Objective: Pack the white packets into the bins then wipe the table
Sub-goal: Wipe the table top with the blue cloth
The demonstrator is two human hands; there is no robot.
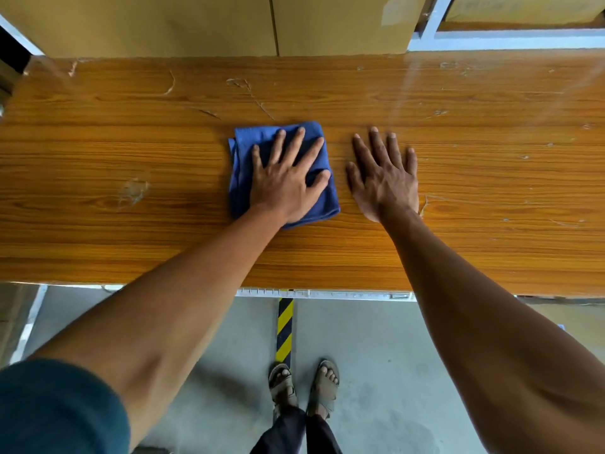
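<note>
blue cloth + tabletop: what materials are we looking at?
Blue cloth: looks like soft woven or microfibre fabric, matte; it is folded in layers with stitched edges, flat under the left hand. Table: probably wood-grain laminate over board rather than solid wood; the grain is very regular, the finish semi-gloss, and pale chips and scratches show through. The right hand rests flat on it.

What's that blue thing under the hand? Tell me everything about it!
It is a blue cloth, soft and woven-looking, folded into a rough square with layered edges showing along its left side. It lies flat on the wooden table, near the middle. The left hand presses down on it with fingers spread and straight, covering much of its top. The right hand lies flat on the table just beside it, not touching it.
</note>
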